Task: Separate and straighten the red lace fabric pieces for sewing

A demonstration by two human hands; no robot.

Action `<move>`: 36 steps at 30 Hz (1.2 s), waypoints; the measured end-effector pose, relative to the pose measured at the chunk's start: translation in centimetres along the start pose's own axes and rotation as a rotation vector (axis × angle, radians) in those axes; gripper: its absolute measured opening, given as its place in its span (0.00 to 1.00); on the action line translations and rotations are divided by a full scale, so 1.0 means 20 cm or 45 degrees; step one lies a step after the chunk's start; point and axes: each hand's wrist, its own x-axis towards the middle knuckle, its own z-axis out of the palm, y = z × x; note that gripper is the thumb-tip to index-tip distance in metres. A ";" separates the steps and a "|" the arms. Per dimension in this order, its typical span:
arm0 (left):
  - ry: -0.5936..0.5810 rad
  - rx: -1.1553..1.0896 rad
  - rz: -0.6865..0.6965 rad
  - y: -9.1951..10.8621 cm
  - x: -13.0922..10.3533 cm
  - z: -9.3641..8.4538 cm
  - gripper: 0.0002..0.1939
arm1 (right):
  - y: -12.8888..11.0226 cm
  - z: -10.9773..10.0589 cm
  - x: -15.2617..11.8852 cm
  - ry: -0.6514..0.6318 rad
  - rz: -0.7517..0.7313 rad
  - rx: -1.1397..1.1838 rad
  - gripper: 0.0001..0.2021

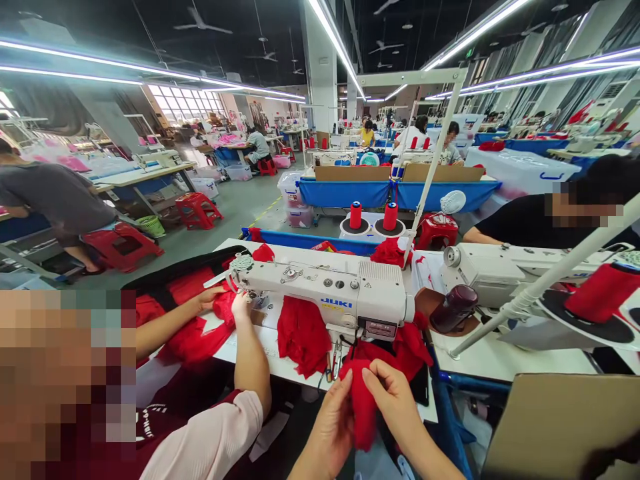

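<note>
A piece of red fabric (364, 407) hangs between my two hands in the lower middle of the head view. My left hand (333, 417) pinches its left edge, and my right hand (393, 393) grips the upper right edge between thumb and fingers. Just beyond my hands, more red cloth (400, 353) lies under the end of a white sewing machine (325, 287). Snips (336, 360) rest on the machine table left of the cloth. At left, a co-worker's hands (240, 307) hold red fabric at the machine's needle end.
Close on my left sits the co-worker, whose arm (253, 360) reaches across the table. A cardboard box (565, 427) stands at the lower right. A slanted white pole (540, 293) and a second sewing machine (500, 273) occupy the right side. Red thread cones (355, 216) stand behind the machine.
</note>
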 end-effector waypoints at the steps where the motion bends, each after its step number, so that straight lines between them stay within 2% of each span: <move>1: 0.026 0.010 0.080 0.02 -0.01 0.01 0.21 | 0.01 0.00 0.00 0.011 0.001 -0.006 0.21; 3: 0.037 -0.004 0.104 0.05 -0.02 0.02 0.21 | 0.02 0.00 0.01 0.029 0.014 -0.016 0.21; 7: -0.018 0.002 -0.369 0.07 -0.07 0.03 0.20 | 0.04 0.00 0.00 0.004 0.006 -0.107 0.20; 8: -0.003 0.043 -0.395 0.06 -0.08 0.04 0.20 | 0.05 0.00 0.00 -0.005 0.000 -0.153 0.20; 9: 0.025 0.101 -0.334 0.05 -0.08 0.04 0.20 | 0.05 0.00 0.00 -0.008 -0.008 -0.201 0.19; 13: 0.056 0.452 0.227 0.05 -0.05 0.03 0.22 | 0.06 -0.01 0.00 -0.004 -0.049 -0.343 0.19; 15: 0.015 0.564 0.341 0.07 -0.04 0.02 0.23 | 0.05 -0.02 -0.01 -0.005 -0.067 -0.420 0.19; 20: -0.099 0.581 0.211 0.09 -0.05 0.04 0.21 | 0.01 -0.03 -0.03 -0.042 -0.112 -0.780 0.15; 25: -0.050 0.370 -0.019 0.10 -0.07 0.07 0.19 | 0.01 -0.04 -0.07 -0.144 -0.233 -0.998 0.12; 30: -0.028 0.242 0.011 0.10 -0.07 0.06 0.18 | 0.00 -0.03 -0.08 -0.209 -0.159 -1.038 0.12; 33: -0.051 0.197 0.052 0.10 -0.07 0.05 0.17 | 0.00 -0.03 -0.09 -0.243 -0.099 -0.945 0.14; 36: -0.045 0.196 0.018 0.11 -0.09 0.04 0.18 | 0.00 -0.03 -0.09 -0.246 -0.092 -0.849 0.16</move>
